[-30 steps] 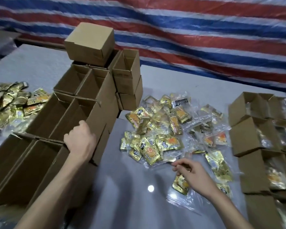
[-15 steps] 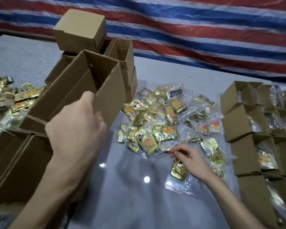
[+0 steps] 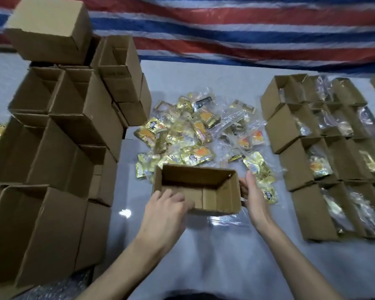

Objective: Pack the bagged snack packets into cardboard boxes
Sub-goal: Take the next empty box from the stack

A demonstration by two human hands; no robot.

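Left hand [image 3: 167,211] grips near wall of empty box [image 3: 212,200], fingers curled over rim. Right hand [image 3: 252,197] lies flat against box's right side, fingers straight. Box stands mouth up, just in front of snack bags [image 3: 195,135]; whether it rests on table [image 3: 204,260], cannot tell. Step, likely: positioning fresh box for filling. Next move calls for one hand to let go, pinch slippery bag, drop it inside.

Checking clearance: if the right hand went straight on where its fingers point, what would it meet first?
Likely the gold packet just past the right hand, beside the box; depth unclear.
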